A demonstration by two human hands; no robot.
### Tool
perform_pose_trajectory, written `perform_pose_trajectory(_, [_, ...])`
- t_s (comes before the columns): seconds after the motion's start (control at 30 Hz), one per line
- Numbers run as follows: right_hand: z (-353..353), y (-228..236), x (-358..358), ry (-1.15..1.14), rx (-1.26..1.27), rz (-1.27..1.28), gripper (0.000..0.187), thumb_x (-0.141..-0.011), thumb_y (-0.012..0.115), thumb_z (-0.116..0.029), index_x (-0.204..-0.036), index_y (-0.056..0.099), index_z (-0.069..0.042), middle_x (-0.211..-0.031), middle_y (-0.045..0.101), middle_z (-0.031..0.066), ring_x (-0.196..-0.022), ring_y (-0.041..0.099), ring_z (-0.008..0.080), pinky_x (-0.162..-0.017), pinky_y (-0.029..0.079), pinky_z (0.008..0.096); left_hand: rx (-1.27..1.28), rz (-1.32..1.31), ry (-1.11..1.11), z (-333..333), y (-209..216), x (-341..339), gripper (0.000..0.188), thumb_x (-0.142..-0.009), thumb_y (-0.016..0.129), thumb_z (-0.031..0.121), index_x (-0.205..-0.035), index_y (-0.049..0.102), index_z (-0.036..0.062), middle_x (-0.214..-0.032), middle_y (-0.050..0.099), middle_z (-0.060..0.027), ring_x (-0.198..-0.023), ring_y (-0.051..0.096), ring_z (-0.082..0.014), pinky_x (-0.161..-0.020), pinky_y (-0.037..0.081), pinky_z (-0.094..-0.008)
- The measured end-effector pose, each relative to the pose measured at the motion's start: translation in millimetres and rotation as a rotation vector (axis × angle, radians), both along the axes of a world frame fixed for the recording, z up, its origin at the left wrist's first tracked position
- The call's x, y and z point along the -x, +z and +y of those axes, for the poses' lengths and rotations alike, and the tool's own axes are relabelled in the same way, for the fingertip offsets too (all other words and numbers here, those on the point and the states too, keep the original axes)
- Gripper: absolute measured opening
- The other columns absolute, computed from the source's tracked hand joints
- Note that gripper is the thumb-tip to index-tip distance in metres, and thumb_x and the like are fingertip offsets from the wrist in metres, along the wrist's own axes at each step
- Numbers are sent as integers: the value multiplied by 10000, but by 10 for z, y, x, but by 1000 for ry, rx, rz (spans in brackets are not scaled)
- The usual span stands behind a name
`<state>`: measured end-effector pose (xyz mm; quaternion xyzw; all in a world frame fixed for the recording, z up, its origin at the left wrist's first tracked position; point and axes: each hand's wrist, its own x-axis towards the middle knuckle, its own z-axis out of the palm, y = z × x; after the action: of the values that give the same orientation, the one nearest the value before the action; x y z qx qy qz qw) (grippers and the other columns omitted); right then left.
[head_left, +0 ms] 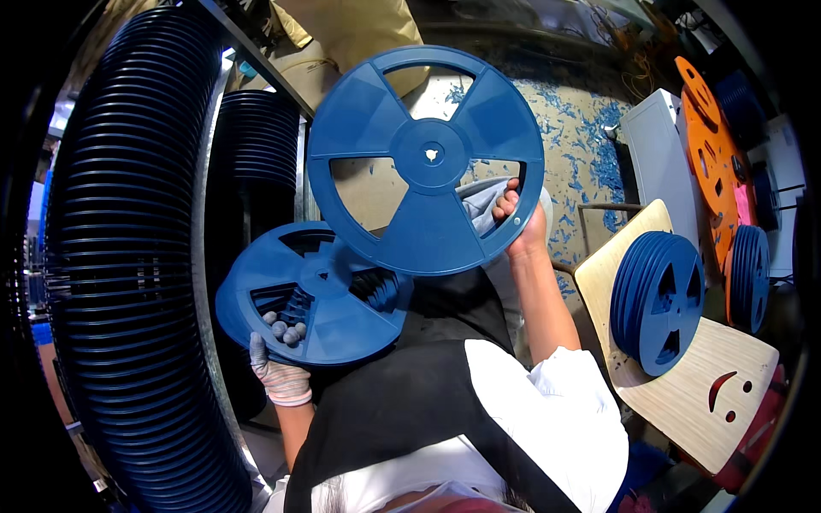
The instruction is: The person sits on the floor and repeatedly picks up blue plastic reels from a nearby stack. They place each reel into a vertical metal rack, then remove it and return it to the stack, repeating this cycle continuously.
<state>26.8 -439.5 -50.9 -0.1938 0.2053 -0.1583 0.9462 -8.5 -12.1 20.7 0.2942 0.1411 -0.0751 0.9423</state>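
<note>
My right hand (513, 210), bare, holds up a large blue plastic reel (434, 221) by its lower right rim, fingers curled through a window. The reel has three solid panels, three open windows and a small centre hole. Behind that window, by my right fingers, shows a light grey cloth (484, 203); I cannot tell whether the hand also grips it. My left hand (282, 359), in a grey-white knit glove, grips the edge of another blue reel (329, 309), with fingertips hooked through its window. This reel is tilted near my lap, below the raised one; more reel edges show through its windows.
A long row of dark blue reels (141, 256) fills a metal rack at left, with a second row (256, 137) beyond. At right, several blue reels (657, 303) rest on a wooden chair (718, 410), near an orange panel (710, 162). Blue scraps (581, 154) litter the floor.
</note>
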Motion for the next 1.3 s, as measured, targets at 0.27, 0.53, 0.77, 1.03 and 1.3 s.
perform_pose_trajectory(0.27, [14,576,-106,1,296,-104,442,-995,375,-424,-1027,543,-16,-714,500,27,-640,509,131,-596,424,256,89,-14,-50,35,-3,-27,401,-898,575,259,-1167,536,-35,-872,627,-112,-750,578,-237,-871,435,-426])
perform_pose_trajectory(0.53, [505,643,-224,211,1744,-39,343,-818,650,-193,-1089,542,-13,-965,555,141,-894,538,285,-790,420,353,32,9,-21,-16,43,-17,398,-898,564,263,-1160,534,-35,-840,601,-102,-719,560,-234,-870,442,-431])
perform_pose_trajectory(0.77, [481,511,-175,175,2297,-64,376,-679,736,-128,-1007,561,-75,-892,554,59,-896,531,255,-745,397,373,8,31,-10,-4,14,-18,386,-884,586,258,-1137,550,-31,-813,606,-92,-693,553,-217,-829,447,-410])
perform_pose_trajectory(1.03, [444,356,-268,159,2419,-52,322,-668,724,-121,-943,558,-97,-855,534,34,-878,530,218,-730,398,348,-14,72,7,105,-64,-15,318,-842,608,234,-1058,559,5,-746,610,-84,-621,541,-210,-745,436,-380])
perform_pose_trajectory(1.3, [456,368,-367,170,2422,-77,323,-670,719,-118,-949,559,-92,-860,538,37,-883,530,222,-739,404,344,15,105,1,161,-119,-20,327,-840,615,251,-1050,544,11,-665,507,-49,-583,484,-192,-735,420,-357])
